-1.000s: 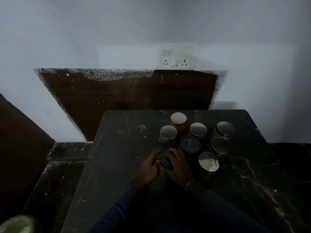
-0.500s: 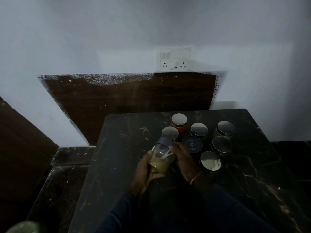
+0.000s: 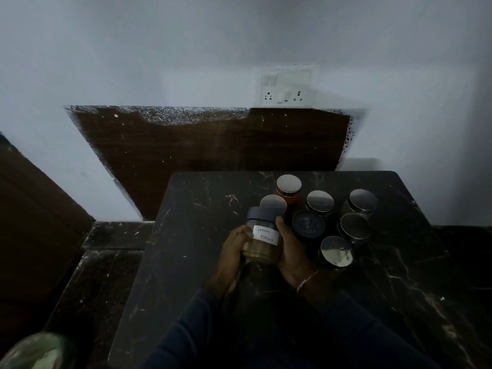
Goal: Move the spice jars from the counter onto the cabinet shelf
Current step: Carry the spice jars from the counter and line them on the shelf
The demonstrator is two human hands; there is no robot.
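Note:
Both my hands hold a glass spice jar (image 3: 262, 237) with a dark blue lid and a white label reading "Garam Masala", lifted above the black marble counter (image 3: 186, 235). My left hand (image 3: 231, 254) grips its left side and my right hand (image 3: 291, 249) grips its right side, thumb up along the glass. Several other jars stand clustered behind and right: one with red contents and a steel lid (image 3: 288, 189), a steel-lidded one (image 3: 274, 204) just behind the held jar, a dark-lidded one (image 3: 308, 225), and more steel-lidded jars (image 3: 336, 251). No cabinet shelf is in view.
A brown wooden panel (image 3: 213, 150) leans on the white wall behind the counter, with a switch and socket plate (image 3: 286, 86) above it. A lower dark marble ledge (image 3: 106, 251) runs to the left. A blurred greenish object (image 3: 37, 352) sits at the bottom left corner.
The jar has been lifted off the counter by both hands, tilted, then turned upright so its label faces me.

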